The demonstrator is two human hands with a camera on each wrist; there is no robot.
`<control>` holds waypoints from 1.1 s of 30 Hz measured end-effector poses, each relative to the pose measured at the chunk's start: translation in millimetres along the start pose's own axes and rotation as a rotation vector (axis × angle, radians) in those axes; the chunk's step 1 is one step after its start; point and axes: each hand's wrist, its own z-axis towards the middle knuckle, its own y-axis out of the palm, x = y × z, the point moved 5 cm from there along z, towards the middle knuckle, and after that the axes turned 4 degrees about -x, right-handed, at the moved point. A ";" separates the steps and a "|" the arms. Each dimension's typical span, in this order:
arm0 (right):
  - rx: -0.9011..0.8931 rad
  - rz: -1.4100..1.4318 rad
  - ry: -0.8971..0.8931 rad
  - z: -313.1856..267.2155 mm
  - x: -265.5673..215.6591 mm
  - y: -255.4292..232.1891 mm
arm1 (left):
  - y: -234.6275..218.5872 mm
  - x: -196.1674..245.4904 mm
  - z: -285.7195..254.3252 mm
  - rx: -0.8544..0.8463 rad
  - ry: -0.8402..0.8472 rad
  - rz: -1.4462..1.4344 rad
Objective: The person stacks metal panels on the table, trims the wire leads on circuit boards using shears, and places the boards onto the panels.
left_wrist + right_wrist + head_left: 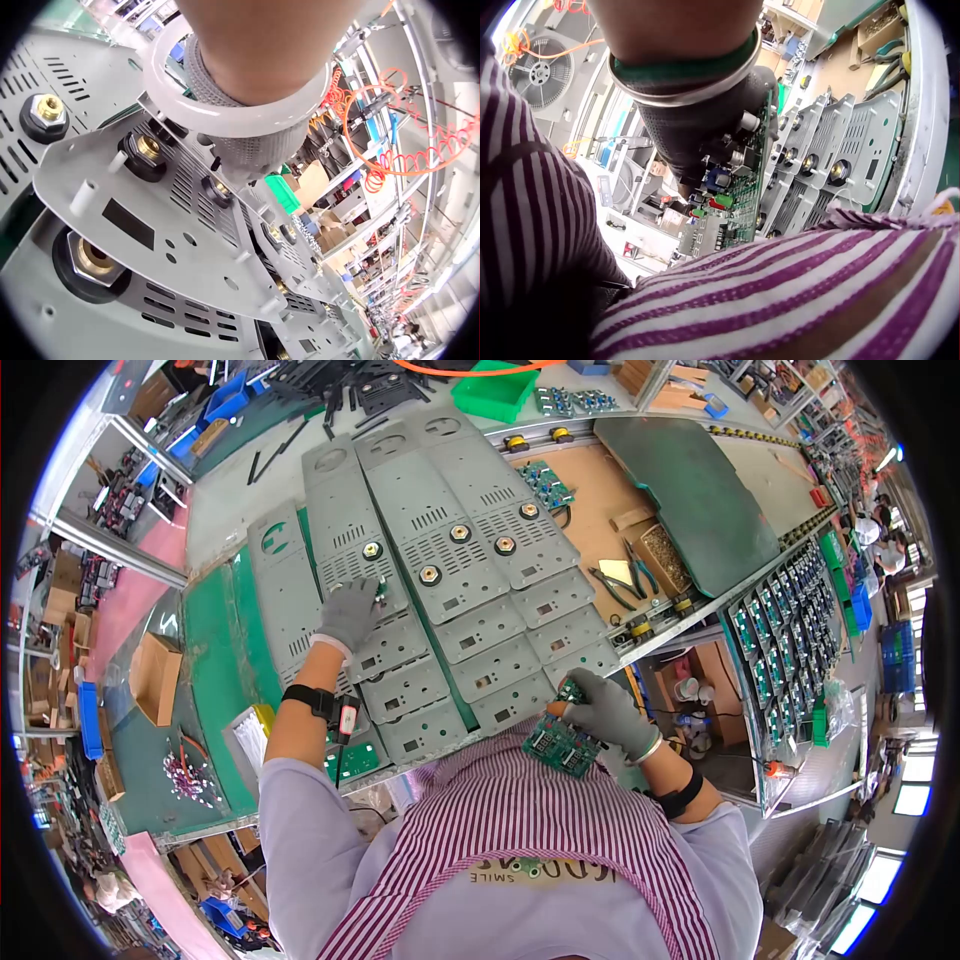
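The right hand (612,712) is gripping a green circuit board (562,740) at the near edge of the grey metal plates (455,575) — just off their closest row, against the striped shirt. The left hand (350,612) is resting on those plates; whether it is pinching anything, I cannot tell. The board is risking a snag on the shirt, or bent components — the glove is pressing on the populated face.

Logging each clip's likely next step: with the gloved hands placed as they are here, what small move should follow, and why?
Probably carry the green circuit board, gripped by the right hand near the striped apron, forward onto one of the overlapping grey perforated metal plates. The left hand rests on a plate as if steadying it, and the plates' white standoffs look bare.
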 end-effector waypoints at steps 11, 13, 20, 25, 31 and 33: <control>-0.044 0.004 -0.017 9.5 0.7 -9.5 | 9.3 2.6 -8.1 0.165 0.086 0.081; 0.030 -0.005 -0.072 16.1 5.5 -15.3 | -16.6 22.6 -22.8 0.438 0.068 0.072; -0.080 -0.204 -0.259 29.0 -42.0 -9.3 | -4.4 203.6 -91.9 -0.532 0.401 -1.584; -0.253 0.378 -0.244 18.1 -13.1 -25.9 | 7.0 206.7 -102.5 -0.580 0.224 -1.730; -0.421 1.197 -0.096 12.3 16.8 22.9 | 5.9 212.5 -111.2 -0.514 0.121 -2.177; -0.366 1.139 -0.104 11.0 9.7 10.8 | -4.0 218.4 -113.5 -0.488 0.147 -2.204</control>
